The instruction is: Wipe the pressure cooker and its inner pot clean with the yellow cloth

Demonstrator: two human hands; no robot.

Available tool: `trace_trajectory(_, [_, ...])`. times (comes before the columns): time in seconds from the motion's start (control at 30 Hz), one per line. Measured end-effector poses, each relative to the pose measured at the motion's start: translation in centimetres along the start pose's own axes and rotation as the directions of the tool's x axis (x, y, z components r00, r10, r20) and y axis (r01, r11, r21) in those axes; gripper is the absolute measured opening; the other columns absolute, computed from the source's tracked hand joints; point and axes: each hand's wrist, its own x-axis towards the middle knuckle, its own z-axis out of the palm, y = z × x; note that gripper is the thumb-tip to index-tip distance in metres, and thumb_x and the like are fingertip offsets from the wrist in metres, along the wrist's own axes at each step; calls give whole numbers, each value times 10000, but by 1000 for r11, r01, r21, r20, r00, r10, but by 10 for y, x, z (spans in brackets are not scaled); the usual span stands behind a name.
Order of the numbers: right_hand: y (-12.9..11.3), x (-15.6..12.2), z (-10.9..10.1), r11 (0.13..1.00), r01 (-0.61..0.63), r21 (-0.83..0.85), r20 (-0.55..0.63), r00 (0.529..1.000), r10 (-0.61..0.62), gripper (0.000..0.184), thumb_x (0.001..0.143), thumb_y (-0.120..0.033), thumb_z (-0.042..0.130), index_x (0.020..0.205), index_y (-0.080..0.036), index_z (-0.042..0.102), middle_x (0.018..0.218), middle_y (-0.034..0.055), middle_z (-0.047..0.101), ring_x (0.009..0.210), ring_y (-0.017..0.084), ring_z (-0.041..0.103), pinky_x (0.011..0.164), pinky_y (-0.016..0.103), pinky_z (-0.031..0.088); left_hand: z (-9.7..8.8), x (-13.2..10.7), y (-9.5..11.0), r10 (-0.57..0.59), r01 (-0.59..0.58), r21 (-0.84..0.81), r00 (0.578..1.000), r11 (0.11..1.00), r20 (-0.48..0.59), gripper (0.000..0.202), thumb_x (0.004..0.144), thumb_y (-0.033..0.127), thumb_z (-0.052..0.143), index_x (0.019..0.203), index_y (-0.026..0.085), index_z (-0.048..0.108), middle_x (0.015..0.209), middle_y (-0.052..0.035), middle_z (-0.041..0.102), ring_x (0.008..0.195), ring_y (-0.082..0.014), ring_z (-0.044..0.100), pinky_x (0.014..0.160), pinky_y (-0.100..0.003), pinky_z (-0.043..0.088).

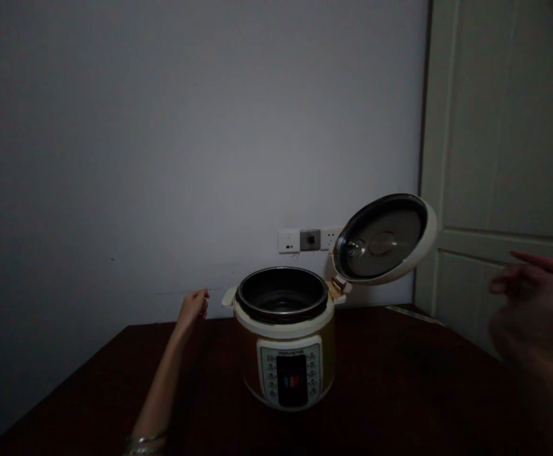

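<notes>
An electric pressure cooker (290, 354) with a control panel on its front stands on the dark table. Its round lid (383, 240) is swung up on a hinge and leans out to the right, inner face showing. Inside the body sits a dark inner pot (283, 297); nothing can be made out in it. My left hand (194, 306), with bangles on the wrist, is closed in a loose fist just left of the cooker's side handle, apart from it. Blurred at the right edge, my right hand (535, 301) is held in the air, index finger stretched out, apart from the lid.
The cooker rests on a dark reddish table (381, 392). Wall sockets (289, 241) and a grey switch plate (310, 240) are on the wall behind it, close to the raised lid. A pale panelled door (504, 139) stands at the right, beyond the table's edge.
</notes>
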Motion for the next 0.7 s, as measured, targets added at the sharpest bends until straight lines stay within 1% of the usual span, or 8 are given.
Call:
trace_trajectory(0.07, [20,8,9,979,-167,112,-116,977,180,202,671,-201,504,711,-337,649,769,-15,589,598,152,537,550,315,494,8,-1,-4,-24,25,-3,999,1000,27,274,685,461,409,696,189,444,391,86,372,279,-103,374,332,-214,275])
trace_trajectory(0.1, [31,10,12,939,-306,159,-75,944,321,199,656,-193,500,702,-321,646,811,-20,598,611,137,546,613,301,516,12,-2,-6,-34,34,-6,998,999,47,296,696,471,405,730,182,460,413,78,401,286,-106,389,331,-214,278])
trace_trajectory(0.17, [57,9,14,816,-537,212,6,836,549,170,689,-244,494,756,-299,641,890,-14,609,675,127,591,744,293,529,20,-5,-7,-43,46,-21,993,999,109,321,722,467,394,814,174,485,480,57,465,320,-109,430,336,-208,288])
trace_trajectory(0.23, [82,6,13,727,-654,211,74,752,655,194,726,-295,481,851,-279,628,942,3,608,739,129,625,833,315,511,26,-8,-8,-19,23,-17,980,1000,198,307,745,441,381,859,179,493,519,42,499,355,-111,456,341,-201,296])
trace_trajectory(0.3, [102,3,14,690,-697,192,129,715,687,244,750,-335,461,941,-268,598,980,18,600,771,132,639,845,337,504,32,-11,-8,-3,-2,20,961,1000,277,305,769,445,353,830,181,494,485,37,491,355,-118,454,337,-203,299])
trace_trajectory(0.47, [122,10,39,704,-701,117,239,708,665,309,752,-422,465,1024,-287,520,1005,11,585,766,123,625,743,303,523,44,-19,-5,-16,16,3,929,1000,371,437,807,555,260,793,183,489,437,47,455,332,-113,427,332,-205,304])
trace_trajectory(0.63, [115,21,77,840,-520,154,348,824,446,339,761,-470,430,966,-240,572,1020,46,626,890,177,608,737,297,520,46,-20,-7,-23,40,-44,944,998,330,394,775,564,345,775,193,478,445,63,444,321,-98,387,326,-194,270])
trace_trajectory(0.7, [112,19,86,846,-495,199,350,842,410,322,762,-452,444,943,-230,592,1043,58,634,939,192,597,759,308,520,46,-18,-9,-8,27,-54,946,998,323,385,764,563,363,730,193,463,422,65,423,318,-99,377,329,-197,267])
